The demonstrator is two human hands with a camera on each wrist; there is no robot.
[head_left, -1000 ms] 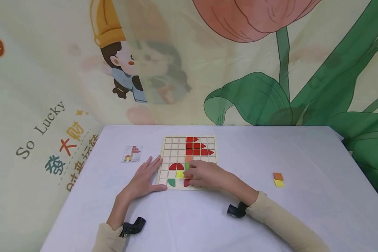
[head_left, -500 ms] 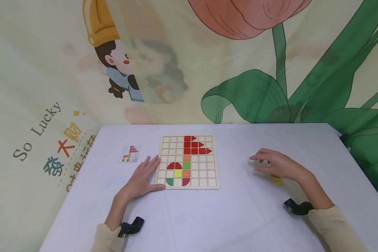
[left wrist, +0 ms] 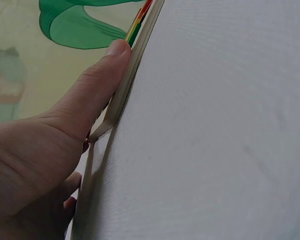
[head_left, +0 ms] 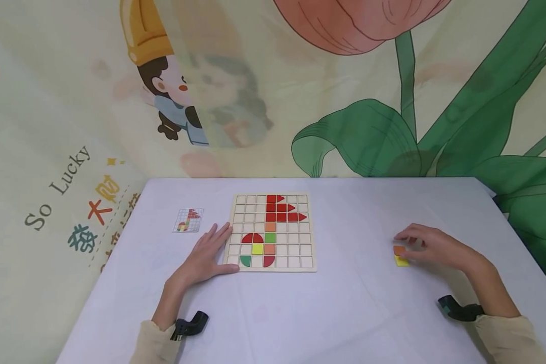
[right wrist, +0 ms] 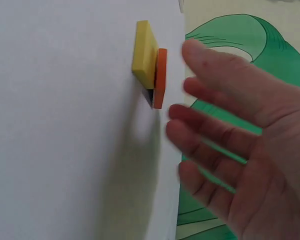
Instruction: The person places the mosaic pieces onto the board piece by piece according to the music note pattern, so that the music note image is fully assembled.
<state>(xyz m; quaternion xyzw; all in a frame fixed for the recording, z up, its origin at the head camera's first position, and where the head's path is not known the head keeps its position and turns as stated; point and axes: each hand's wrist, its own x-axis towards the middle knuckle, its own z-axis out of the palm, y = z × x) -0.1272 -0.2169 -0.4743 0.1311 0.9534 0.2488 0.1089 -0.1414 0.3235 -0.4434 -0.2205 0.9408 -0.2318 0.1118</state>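
A square wooden grid board (head_left: pixel 296 242) lies on the table with coloured tiles set in its cells: red squares and pointed pieces at the top, orange, green and yellow squares below, and quarter-round pieces. My left hand (head_left: pixel 205 258) rests on the board's left edge, fingers spread and thumb along the near corner. Over at the right, my right hand (head_left: pixel 441 247) hovers at two loose tiles with its fingers apart and nothing between them. One is an orange square tile (right wrist: pixel 161 77), the other a yellow square tile (right wrist: pixel 145 55); they lie against each other.
A small printed pattern card (head_left: pixel 188 220) lies left of the board. The white-covered table (head_left: pixel 346 313) runs back to a printed cloth backdrop (head_left: pixel 346 101). A black wrist camera (head_left: pixel 191 324) is strapped to the left wrist.
My right hand has left the board, where an orange square tile now shows in full, and moved right to the two loose tiles. The left hand stays on the board's edge.
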